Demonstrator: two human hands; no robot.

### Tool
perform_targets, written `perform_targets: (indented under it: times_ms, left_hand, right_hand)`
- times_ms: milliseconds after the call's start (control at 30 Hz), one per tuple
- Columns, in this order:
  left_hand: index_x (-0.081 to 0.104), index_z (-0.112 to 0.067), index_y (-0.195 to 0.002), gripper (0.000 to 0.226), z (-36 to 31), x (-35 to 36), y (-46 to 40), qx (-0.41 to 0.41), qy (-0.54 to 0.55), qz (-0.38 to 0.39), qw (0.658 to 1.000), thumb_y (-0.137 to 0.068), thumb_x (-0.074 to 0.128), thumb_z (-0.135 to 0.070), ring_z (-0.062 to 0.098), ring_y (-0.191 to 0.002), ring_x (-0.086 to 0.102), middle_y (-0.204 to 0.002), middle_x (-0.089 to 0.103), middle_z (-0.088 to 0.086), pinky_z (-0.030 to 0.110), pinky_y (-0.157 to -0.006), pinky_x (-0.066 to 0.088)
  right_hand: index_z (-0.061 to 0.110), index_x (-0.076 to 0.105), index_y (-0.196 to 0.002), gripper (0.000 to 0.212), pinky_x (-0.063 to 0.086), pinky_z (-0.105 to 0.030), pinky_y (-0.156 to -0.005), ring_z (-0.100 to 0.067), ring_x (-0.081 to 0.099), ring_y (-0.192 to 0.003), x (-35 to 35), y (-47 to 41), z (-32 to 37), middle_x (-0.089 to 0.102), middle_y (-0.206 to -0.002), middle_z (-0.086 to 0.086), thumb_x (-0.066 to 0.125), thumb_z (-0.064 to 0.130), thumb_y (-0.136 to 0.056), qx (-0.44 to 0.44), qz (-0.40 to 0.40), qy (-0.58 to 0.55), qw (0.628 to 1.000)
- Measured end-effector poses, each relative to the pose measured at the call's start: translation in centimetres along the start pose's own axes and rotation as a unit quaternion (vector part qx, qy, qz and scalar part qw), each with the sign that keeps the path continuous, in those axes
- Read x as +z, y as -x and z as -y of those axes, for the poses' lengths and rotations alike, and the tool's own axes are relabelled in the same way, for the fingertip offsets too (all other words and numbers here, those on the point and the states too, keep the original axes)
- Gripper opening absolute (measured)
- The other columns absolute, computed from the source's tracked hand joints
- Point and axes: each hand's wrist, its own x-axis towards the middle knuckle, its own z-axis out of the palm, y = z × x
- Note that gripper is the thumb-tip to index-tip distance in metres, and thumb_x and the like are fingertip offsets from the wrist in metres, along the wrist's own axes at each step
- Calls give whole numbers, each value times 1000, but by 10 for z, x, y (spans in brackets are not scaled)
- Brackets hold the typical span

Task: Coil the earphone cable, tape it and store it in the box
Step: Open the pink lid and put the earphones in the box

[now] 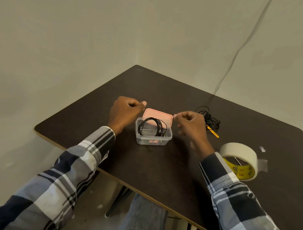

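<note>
1. Head view: a small clear plastic box [153, 135] stands on the dark brown worktop [161, 169], and a coiled black earphone cable [152, 126] already sits inside it, leaning upright against the walls.
2. A pink rectangular lid [157, 116] is tilted against the box's far rim, its long axis running left to right, between the two hands.
3. The left hand [125, 113] has its fingers curled, thumb tip by the lid's left end; the right hand [191, 124] is likewise curled, with a fingertip at the lid's right corner. Whether either grip actually pinches the lid edge I cannot tell (the contact points are small and partly covered by the knuckles).
4. The lid lies just beyond and above the box opening, about equally near both hands, so closing looks like a matter of tipping it toward the person and down.
5. To the right lie a second tangled black earphone bundle [209, 119] with an orange strip [213, 132], and nearer the edge a cream masking-tape roll [239, 160].
6. Tape on the stored coil cannot be made out.
</note>
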Motion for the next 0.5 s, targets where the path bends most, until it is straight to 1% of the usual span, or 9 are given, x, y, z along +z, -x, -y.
perform_targets:
  times_ms: [33,100,167,200,267,333,400,433,500]
  left_hand:
    - [77,-17,-81,26,2,1,-4,-21,8,7,1000,-90,68,-39,19,-79,70,-79,74,-3,39,-78,58]
    - [77,-16,-80,23,6,4,-11,-53,12,24,998,-89,70,-37,18,-79,70,-80,74,-3,43,-82,59]
    - [77,-15,-80,22,8,4,-13,-61,35,53,996,-88,72,-34,15,-76,68,-80,74,-2,39,-78,59]
    - [77,-14,-82,20,8,3,-13,-51,58,74,994,-88,73,-33,13,-76,69,-82,75,-2,34,-74,57]
    - [78,-12,-90,17,8,-1,-10,-8,96,125,987,-86,75,-29,10,-81,71,-88,76,-2,25,-73,55]
    - [78,-10,-94,16,8,-4,-8,38,92,175,979,-84,77,-23,11,-86,71,-92,76,-1,23,-76,57]
    - [78,-12,-92,13,9,-2,-9,71,58,202,975,-82,79,-19,19,-87,70,-92,75,0,28,-78,57]
    - [79,-14,-91,11,10,-1,-9,83,42,207,974,-80,80,-18,23,-86,68,-91,74,-1,31,-77,56]
    - [78,-19,-88,9,10,2,-11,98,18,211,972,-79,81,-18,29,-86,65,-91,73,-3,38,-76,55]
  right_hand:
    - [18,73,-84,7,49,-25,-52,-16,64,-73,1,-3,-2,73,-83,-5,74,25,-86,13,6,8,1000]
    - [18,73,-84,7,49,-23,-52,-17,67,-78,5,-6,-6,74,-88,-4,73,25,-87,37,18,28,999]
    - [19,73,-85,11,52,-24,-54,-17,68,-78,7,-6,-5,74,-87,-4,73,30,-88,40,16,25,999]
    - [19,73,-85,14,54,-26,-55,-16,68,-76,8,-5,-3,74,-85,-3,73,33,-88,30,11,11,999]
    - [20,75,-85,18,57,-32,-60,-14,68,-73,8,2,2,74,-81,-1,76,38,-86,-14,11,-18,1000]
    - [22,76,-86,18,57,-31,-62,-13,68,-72,9,9,9,74,-82,0,79,40,-82,-71,45,-16,996]
    - [26,77,-84,17,52,-31,-61,-13,63,-70,11,12,13,70,-82,4,81,40,-78,-117,84,48,988]
    - [27,77,-83,14,50,-31,-61,-10,60,-69,11,12,14,68,-83,6,82,38,-77,-134,95,93,982]
    - [27,78,-81,8,52,-35,-64,-9,59,-73,13,10,15,66,-85,8,82,33,-79,-162,96,182,965]
